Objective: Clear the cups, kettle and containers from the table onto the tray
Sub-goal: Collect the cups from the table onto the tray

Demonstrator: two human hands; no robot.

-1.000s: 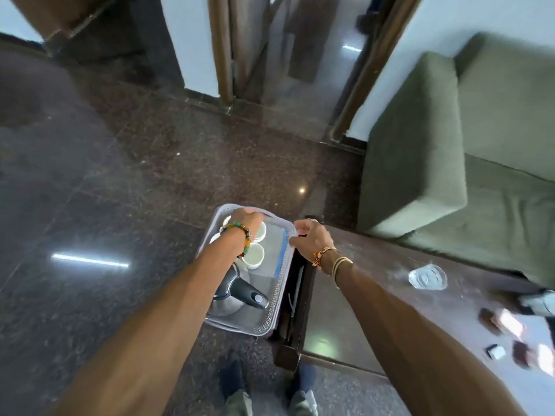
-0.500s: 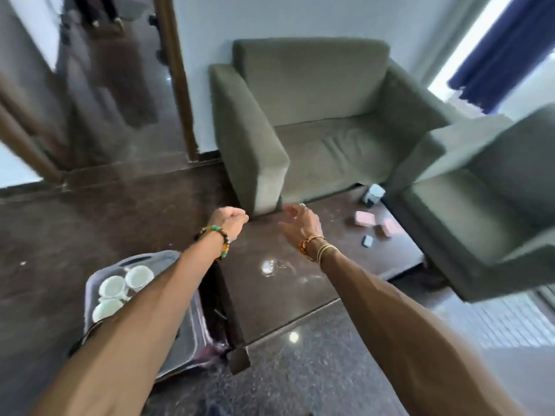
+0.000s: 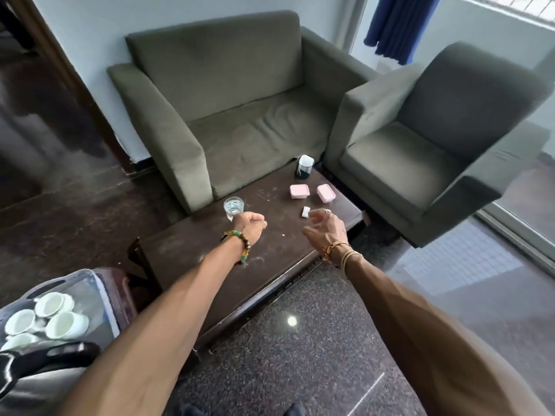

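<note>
The likeliest slip, I judge, is the left hand (image 3: 250, 226) tipping the clear glass (image 3: 233, 205) that stands on the bench (image 3: 180, 256) just beyond its knuckles — that hand is balled into an empty fist. The right hand (image 3: 326, 228) hovers with fingers apart and loosely bent, holding nothing, near a pink container (image 3: 326, 193) — and the tray (image 3: 90, 277) lies well apart at lower left, a long carry.

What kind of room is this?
Probably a sitting room or a lounge: there is a green sofa, a matching armchair and a low table close by them.
</note>
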